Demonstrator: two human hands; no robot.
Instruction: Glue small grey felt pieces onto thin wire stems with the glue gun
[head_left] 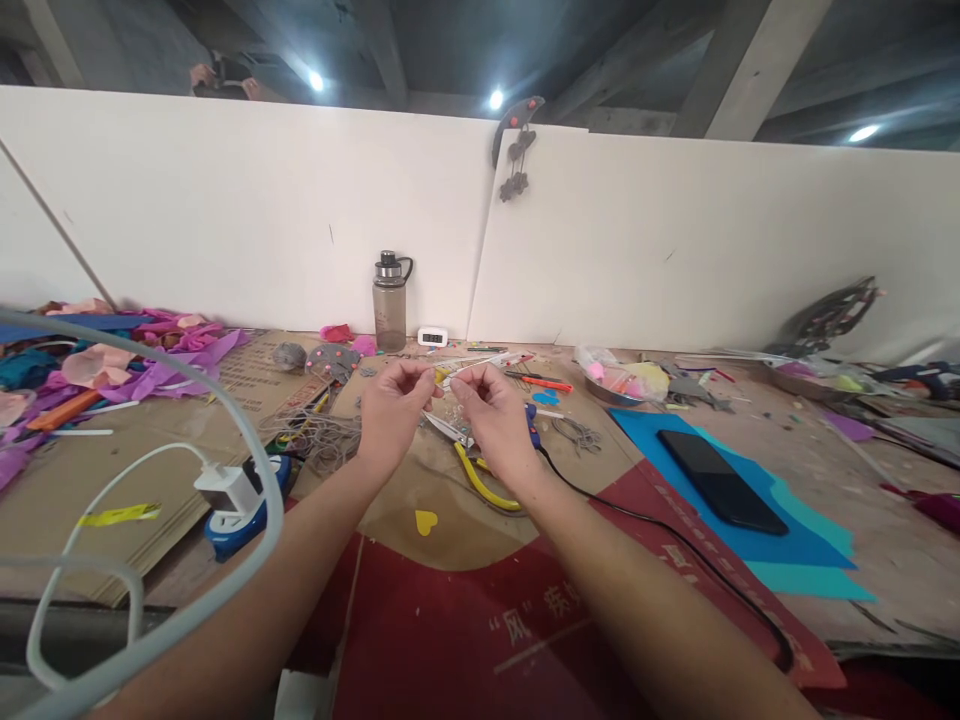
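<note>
We see the long white board panels [262, 220] standing behind the bench, and in front of them the red printed sheet with pale lettering [420, 640], laid partly on brown cardboard. To its right lie flat blue and turquoise sheets [637, 440] with a black rectangular phone [720, 480] on top. A tinted grey bottle with a dark lid [390, 310] stands upright near the panels.

At the panels' seam hangs a dark grey crescent with red dots [506, 128], small grey shapes dangling below it; we would judge that piece assembled. A flat grey piece with pink-red dots [334, 362] lies on the bench, and we make out nothing hanging from it — so it looks less far along.

Between our forearms lies a metal hand tool with yellow curved handles [474, 482], untouched. Nearer us a flat yellow heart [426, 522] lies loose, its outline complete, joined to nothing that we can see.

Our left hand [394, 410] is pinched narrow on a tiny yellow piece [439, 376], held above the cluttered middle of the cardboard. Our right hand [495, 415] is pinched too, its fingertips just beside that piece — whether they grip something thin, we cannot tell. This small part seems unfinished, being handled by both hands.
</note>
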